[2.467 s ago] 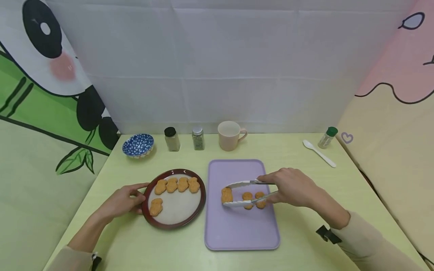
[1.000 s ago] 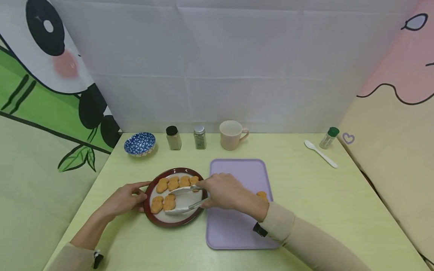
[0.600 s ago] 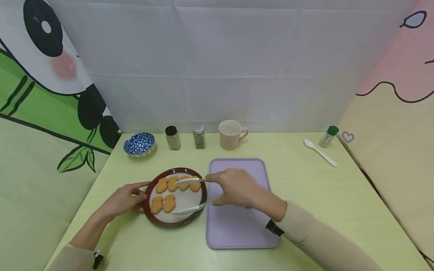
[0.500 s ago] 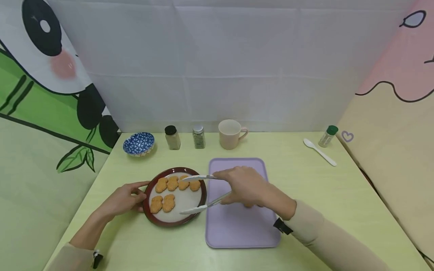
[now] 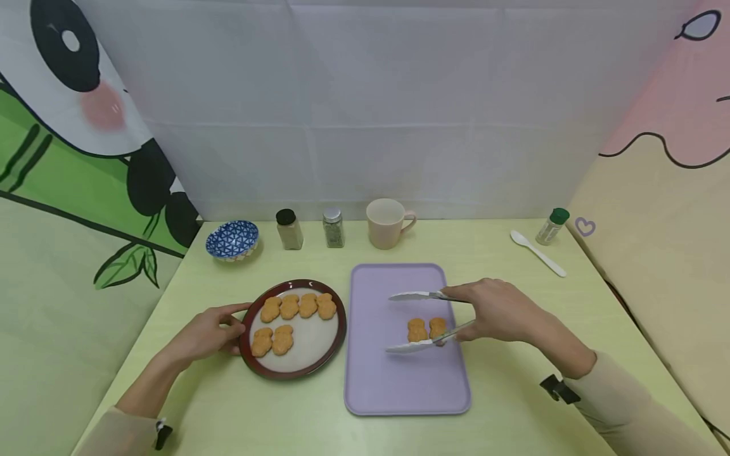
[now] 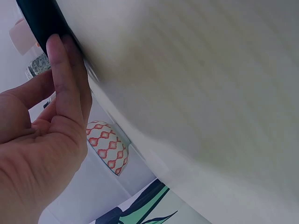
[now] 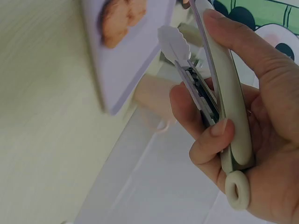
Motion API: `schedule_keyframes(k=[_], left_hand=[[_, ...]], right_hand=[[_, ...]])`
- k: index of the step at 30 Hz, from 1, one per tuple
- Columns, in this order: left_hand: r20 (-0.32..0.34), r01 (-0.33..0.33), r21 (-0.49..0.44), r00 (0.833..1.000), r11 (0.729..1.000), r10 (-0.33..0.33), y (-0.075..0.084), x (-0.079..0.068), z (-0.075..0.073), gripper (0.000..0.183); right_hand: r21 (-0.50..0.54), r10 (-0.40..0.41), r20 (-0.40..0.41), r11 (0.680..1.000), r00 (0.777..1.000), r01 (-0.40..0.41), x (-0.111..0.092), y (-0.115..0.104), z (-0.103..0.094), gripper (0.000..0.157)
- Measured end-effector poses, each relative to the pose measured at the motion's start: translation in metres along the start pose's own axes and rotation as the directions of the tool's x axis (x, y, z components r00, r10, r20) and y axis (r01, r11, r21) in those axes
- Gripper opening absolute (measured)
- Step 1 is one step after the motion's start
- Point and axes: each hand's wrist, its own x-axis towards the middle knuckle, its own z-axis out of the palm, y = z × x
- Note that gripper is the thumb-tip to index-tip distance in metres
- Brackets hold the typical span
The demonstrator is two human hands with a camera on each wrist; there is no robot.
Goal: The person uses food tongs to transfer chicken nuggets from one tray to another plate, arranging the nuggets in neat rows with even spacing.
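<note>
My left hand (image 5: 208, 334) holds the left rim of a brown-rimmed plate (image 5: 310, 345), its thumb and fingertips at the edge. In the left wrist view its fingers (image 6: 67, 88) reach the plate's dark underside. Several golden nuggets (image 5: 289, 307) lie on the plate, a row at the back and two in front. My right hand (image 5: 502, 310) grips a pair of tongs (image 7: 229, 93) by the handles. The tongs' white tips are spread apart with nothing between them, over a lilac tray (image 5: 399, 386). Two nuggets (image 5: 417, 330) lie on the tray, and the near arm partly covers the right one.
Along the back stand a blue patterned bowl (image 5: 232, 240), a black-capped jar (image 5: 289, 229), a silver-capped jar (image 5: 333, 228) and a pink mug (image 5: 384, 223). At the back right are a white spoon (image 5: 538, 253) and a green-capped jar (image 5: 552, 227). A white cloth wall (image 5: 365, 114) rises behind.
The right hand carried one nugget in the tongs from tray to plate, released it in the front row, then moved back right over the tray with the tongs spread. The left hand stayed at the plate.
</note>
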Motion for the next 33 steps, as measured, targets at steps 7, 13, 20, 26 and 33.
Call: schedule_keyframes(k=[7, 13, 20, 26, 33], left_hand=[[0.005, 0.002, -0.027, 1.000, 1.000, -0.002, 0.001, 0.001, -0.001, 0.050], [0.000, 0.003, -0.023, 1.000, 1.000, -0.003, 0.000, 0.001, -0.001, 0.051], [-0.001, -0.005, -0.013, 1.000, 1.000, 0.005, 0.000, 0.001, -0.002, 0.051], [0.003, 0.002, -0.020, 1.000, 1.000, -0.002, 0.001, -0.001, -0.001, 0.051], [0.008, -0.004, -0.021, 1.000, 1.000, 0.004, 0.002, 0.000, 0.001, 0.051]], right_hand=[[-0.001, 0.010, 0.035, 1.000, 0.999, -0.010, -0.023, 0.021, -0.002, 0.074], [-0.022, 0.003, 0.045, 1.000, 0.999, -0.002, -0.028, 0.028, -0.004, 0.069], [-0.041, -0.021, 0.050, 0.999, 0.999, 0.023, -0.028, 0.030, -0.004, 0.058], [-0.037, -0.038, 0.040, 0.999, 0.998, 0.040, -0.029, 0.028, -0.002, 0.056], [-0.030, -0.053, 0.006, 0.998, 0.999, 0.054, -0.025, 0.025, -0.003, 0.056]])
